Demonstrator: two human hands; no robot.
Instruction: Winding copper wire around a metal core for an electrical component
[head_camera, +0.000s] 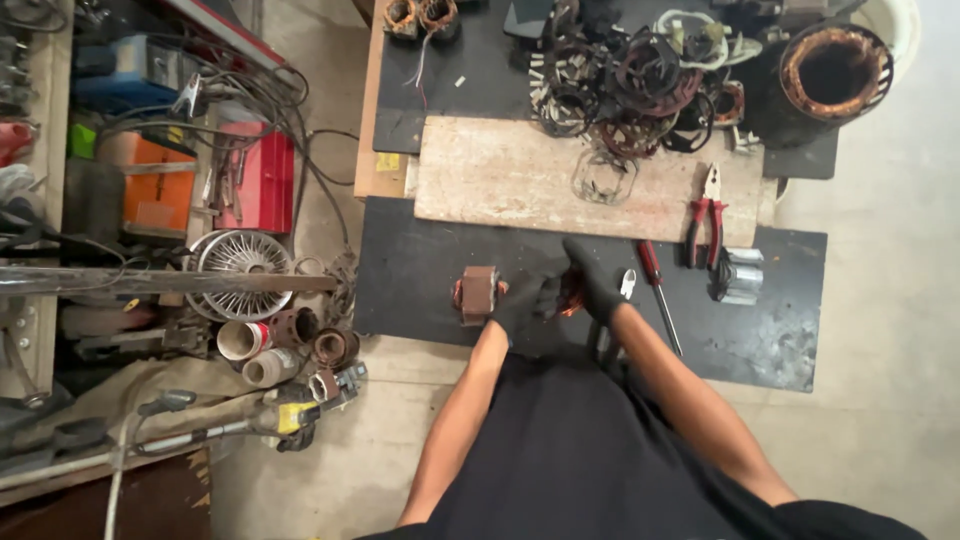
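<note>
Both my hands wear black gloves and meet over a black mat (420, 270) on the bench. My left hand (520, 300) and my right hand (592, 280) are closed around a small bundle of copper-coloured wire (570, 303) that shows between the fingers. Just left of my left hand lies a small brown wound coil block (478, 294), apart from the glove. A screwdriver with a red handle (655, 285) lies right of my right hand.
A worn wooden board (500, 175) lies beyond the hands, with red-handled pliers (705, 228) at its right end. A pile of motor stators and wire coils (640, 90) fills the back. A metal cylinder (738, 275) lies right. Tools, a fan guard (242, 262) and cables crowd the floor left.
</note>
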